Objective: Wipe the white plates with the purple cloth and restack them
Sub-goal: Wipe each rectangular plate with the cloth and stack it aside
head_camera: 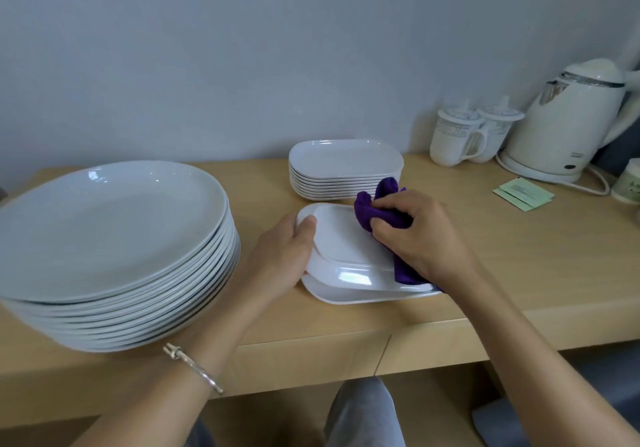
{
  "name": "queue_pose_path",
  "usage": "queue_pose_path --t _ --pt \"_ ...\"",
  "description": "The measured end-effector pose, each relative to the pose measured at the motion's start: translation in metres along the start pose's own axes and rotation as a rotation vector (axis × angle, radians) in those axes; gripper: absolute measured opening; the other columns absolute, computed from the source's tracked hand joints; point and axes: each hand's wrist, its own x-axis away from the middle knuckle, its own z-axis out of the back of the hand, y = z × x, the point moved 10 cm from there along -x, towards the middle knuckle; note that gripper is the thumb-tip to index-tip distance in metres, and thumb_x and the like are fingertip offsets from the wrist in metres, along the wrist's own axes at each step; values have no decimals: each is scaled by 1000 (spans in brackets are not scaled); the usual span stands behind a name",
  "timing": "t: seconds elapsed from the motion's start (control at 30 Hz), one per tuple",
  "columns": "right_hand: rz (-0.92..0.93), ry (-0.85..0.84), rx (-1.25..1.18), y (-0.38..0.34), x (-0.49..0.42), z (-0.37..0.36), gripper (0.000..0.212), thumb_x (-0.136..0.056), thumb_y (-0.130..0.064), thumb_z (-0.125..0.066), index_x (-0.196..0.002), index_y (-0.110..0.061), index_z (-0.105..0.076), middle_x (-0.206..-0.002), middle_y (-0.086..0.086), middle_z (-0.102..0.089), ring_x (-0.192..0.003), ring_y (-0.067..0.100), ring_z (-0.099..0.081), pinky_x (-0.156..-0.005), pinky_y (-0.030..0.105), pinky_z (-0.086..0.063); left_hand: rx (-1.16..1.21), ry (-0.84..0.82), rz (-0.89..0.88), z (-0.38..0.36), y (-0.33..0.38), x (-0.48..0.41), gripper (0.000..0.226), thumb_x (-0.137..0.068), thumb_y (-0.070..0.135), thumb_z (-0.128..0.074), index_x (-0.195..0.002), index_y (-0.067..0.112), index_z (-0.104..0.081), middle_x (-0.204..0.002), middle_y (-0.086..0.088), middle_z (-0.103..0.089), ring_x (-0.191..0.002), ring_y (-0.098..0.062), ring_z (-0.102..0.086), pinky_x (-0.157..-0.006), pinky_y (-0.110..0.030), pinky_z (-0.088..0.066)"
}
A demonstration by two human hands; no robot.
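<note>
A white rectangular plate (343,242) is turned upside down and tilted, its near edge resting over another white plate (346,296) that lies flat on the wooden table. My left hand (284,256) grips the upturned plate's left edge, thumb on top. My right hand (419,235) clutches the bunched purple cloth (369,211) and presses it on the plate's right side; part of the cloth hangs below my palm. Behind them stands a stack of several white rectangular plates (346,169).
A tall stack of large round white plates (110,252) fills the table's left side. At the back right stand two lidded mugs (464,134), a white electric kettle (571,124) with its cord, and green sachets (523,194). The table's front edge (450,335) runs below my hands.
</note>
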Motion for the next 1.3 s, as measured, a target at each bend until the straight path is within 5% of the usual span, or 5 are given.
queue_pose_path --t 0.2,0.33,0.43,0.6,1.3 --pt "-3 -110 92 12 -1 -29 21 -84 -24 -62 -102 -26 -73 -86 -15 -57 -90 10 -52 -74 23 -36 -471 -49 3 -4 -12 4 49 -100 56 -26 -77 19 -50 -96 -11 -66 -97 -33 -60 -73 -37 -42" --pt "20 -148 75 16 -2 -36 24 -84 -23 -63 -106 -26 -72 -87 -24 -52 -95 7 -50 -81 20 -34 -375 -104 -99 -16 -13 12 71 -90 69 -34 -142 20 -37 -143 1 -40 -132 -19 -39 -98 -30 -36" --pt "41 -168 58 21 -2 -38 24 -83 -26 -63 -106 -28 -71 -99 -14 -62 -100 11 -51 -87 25 -38 -327 -231 -223 -33 -6 17 102 -62 87 -42 -143 27 -22 -140 13 -29 -128 -8 -32 -88 -22 -32" --pt "33 -155 67 25 -1 -39 24 -84 -27 -62 -107 -29 -70 -103 -17 -58 -107 13 -48 -95 26 -35 -204 -178 -315 -29 -5 19 96 -41 81 -71 -121 61 -23 -119 29 -38 -109 3 -41 -86 -23 -42" --pt "79 -34 155 10 6 -42 31 -80 -37 -56 -105 -25 -70 -108 -8 -65 -105 18 -52 -88 24 -37 -263 -167 -298 -26 -9 29 91 -60 75 -64 -138 43 -29 -129 32 -38 -107 10 -34 -90 -26 -34"
